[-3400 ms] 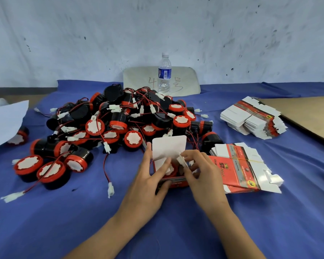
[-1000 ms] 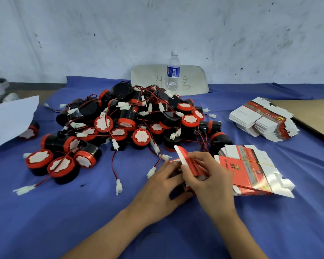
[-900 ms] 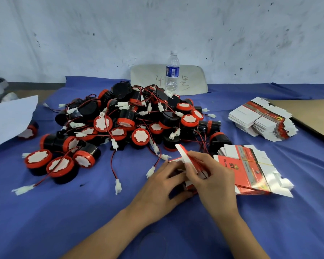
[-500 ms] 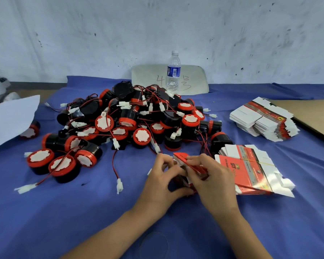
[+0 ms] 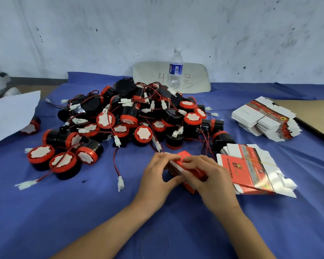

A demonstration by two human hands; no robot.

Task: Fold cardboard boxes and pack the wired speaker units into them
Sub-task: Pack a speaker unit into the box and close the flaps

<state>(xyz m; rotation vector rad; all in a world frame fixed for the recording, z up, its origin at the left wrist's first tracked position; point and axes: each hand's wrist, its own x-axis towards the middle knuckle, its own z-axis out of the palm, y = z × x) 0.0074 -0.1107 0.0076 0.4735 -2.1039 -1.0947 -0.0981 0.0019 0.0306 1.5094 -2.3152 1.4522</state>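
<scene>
We have the red box (image 5: pixel 185 166) on the blue cloth (image 5: pixel 82 212) in front of us, just short of the speaker pile (image 5: pixel 135 118), and both hands are closed on it: the left hand (image 5: pixel 154 181) grips its near-left end with the thumb under the side and fingertips over the top edge, while the right hand (image 5: pixel 208 176) lies across the top, its fingers curled down onto the red lid flap. We judge the lid is being tucked in; whether a speaker already sits inside we cannot tell, since the hands cover the opening. The likely fault is the flap buckling or creasing if we press it before its tongue finds the slot, because thin card gives way under an off-line push. A red wire (image 5: pixel 116 163) with its white plug lies just to the left, and could snag the box. The banded stack of flat boxes (image 5: pixel 251 169) touches our right hand and may get nudged askew.
</scene>
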